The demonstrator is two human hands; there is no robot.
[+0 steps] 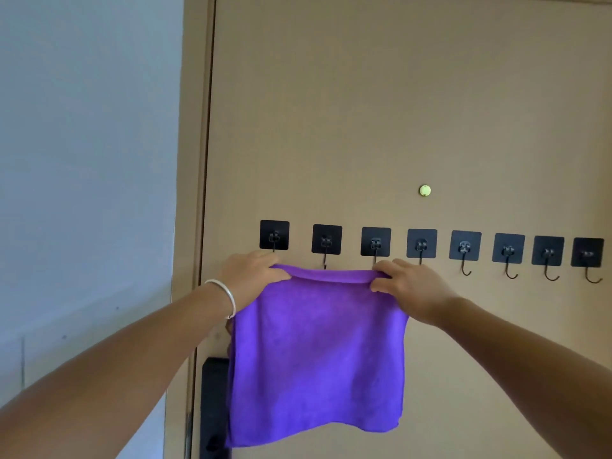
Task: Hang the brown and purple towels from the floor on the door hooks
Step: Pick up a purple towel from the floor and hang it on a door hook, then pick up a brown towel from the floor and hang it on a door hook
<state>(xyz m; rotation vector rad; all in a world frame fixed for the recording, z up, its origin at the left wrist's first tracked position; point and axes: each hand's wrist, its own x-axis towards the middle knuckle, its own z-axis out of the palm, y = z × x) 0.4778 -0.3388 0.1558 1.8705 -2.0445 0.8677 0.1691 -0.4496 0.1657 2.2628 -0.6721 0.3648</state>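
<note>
Purple towel point(318, 352) | top edge level | left hand point(253, 276), right hand point(409, 288) pinch corners

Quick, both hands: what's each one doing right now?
Left hand: closed on the purple towel's top left corner.
Right hand: closed on its top right corner.

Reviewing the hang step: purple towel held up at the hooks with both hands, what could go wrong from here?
1. The purple towel is only pinched at its top corners by the left hand and right hand; whether its edge has caught the hooks behind it is hidden, so letting go could drop it.
2. The hooks are thin wire on stick-on pads; a hard downward tug might peel one off the door.
</note>
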